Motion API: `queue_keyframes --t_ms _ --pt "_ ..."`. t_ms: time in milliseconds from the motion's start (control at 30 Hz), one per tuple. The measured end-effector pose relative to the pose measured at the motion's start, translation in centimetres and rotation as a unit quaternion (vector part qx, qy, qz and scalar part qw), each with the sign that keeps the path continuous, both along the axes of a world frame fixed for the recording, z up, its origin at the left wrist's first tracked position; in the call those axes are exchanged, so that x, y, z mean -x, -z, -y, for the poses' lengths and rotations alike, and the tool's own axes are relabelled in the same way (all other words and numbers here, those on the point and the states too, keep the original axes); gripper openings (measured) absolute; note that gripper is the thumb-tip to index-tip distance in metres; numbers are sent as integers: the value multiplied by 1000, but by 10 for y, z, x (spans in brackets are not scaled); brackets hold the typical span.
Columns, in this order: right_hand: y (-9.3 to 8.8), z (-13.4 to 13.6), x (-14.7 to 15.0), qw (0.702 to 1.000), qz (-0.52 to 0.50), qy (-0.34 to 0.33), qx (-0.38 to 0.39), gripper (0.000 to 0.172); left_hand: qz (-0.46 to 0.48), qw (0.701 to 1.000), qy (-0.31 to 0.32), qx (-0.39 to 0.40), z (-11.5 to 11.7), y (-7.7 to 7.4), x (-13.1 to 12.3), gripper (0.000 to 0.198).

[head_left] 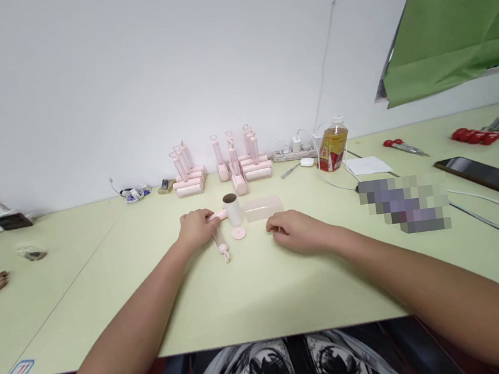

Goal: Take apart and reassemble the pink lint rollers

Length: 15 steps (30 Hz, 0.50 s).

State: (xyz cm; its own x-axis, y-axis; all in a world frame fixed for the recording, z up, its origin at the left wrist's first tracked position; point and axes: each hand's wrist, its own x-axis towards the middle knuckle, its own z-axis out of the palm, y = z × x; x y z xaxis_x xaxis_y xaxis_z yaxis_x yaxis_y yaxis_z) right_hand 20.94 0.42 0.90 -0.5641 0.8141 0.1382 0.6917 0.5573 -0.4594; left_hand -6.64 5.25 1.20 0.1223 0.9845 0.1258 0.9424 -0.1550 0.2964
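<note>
Printed black-and-white fabric fills the bottom edge, just under the near rim of the pale green desk. Both forearms reach forward over it.

Left hand: grip curled together on the pink plastic handle of a lint roller lying on the desk. White paper roll with brown cardboard core stands upright just right of that grip, at the handle's end. Second pink handle piece lies just below and right of the left hand, apart from it. Small pink round cap lies flat between the two hands.

Right hand: palm down on the desk, fingers loosely curled, holding nothing. Translucent pale pink cover lies just beyond it, beside the roll; contact with the roll cannot be told.

Well beyond both hands, by the wall: cluster of assembled pink lint rollers. Farther right of the right hand: amber drink bottle, red-handled scissors, black phone.
</note>
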Motion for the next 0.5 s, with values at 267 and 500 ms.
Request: queue_keyframes --t_ms 267,500 --pt "5 -3 1 986 -159 -11 41 25 125 976 -8 177 10 -27 35 27" --pt "4 0 5 971 -222 -21 85 16 299 908 115 269 25 -63 70 33"
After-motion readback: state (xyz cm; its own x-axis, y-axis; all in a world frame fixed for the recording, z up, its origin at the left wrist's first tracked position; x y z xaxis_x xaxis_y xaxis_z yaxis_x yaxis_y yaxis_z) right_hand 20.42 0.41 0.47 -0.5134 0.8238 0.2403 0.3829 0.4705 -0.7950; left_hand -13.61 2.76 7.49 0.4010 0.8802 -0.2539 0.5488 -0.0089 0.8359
